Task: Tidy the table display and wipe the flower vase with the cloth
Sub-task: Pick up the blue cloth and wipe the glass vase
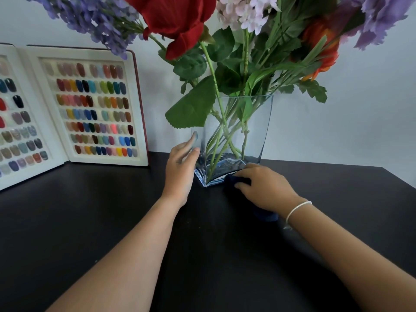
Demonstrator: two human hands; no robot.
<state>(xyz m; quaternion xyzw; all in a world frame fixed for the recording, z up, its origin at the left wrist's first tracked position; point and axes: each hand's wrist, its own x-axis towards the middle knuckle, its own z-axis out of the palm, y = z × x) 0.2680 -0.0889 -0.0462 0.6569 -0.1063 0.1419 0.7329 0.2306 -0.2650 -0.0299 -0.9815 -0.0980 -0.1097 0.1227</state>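
**Head view: wiping the foot of the vase**

Head camera looks down on the glass vase (234,140), which stands on the dark tabletop (112,210) with its flowers (175,21) rising out of the top of the frame. My left hand (181,167) lies flat and unclenched against the vase's left wall, fingers spread up the glass, steadying it and gripping nothing. My right hand (265,188) is closed over the dark blue cloth (236,180), pressing a bunched corner against the vase's lower front edge, right where the glass meets the tabletop; the rest of the cloth trails back under my wrist.

I judge the wiping step is the one in hand, and only the base is being worked so far. Upper walls of the vase look untouched by the cloth.

Next, I would carry the cloth up the front wall, keeping my left hand braced so the top-heavy flowers do not tip the vase. Left of the vase, the open nail colour chart (94,109) leans against the wall; straightening it belongs to the tidying, which I cannot judge as done.
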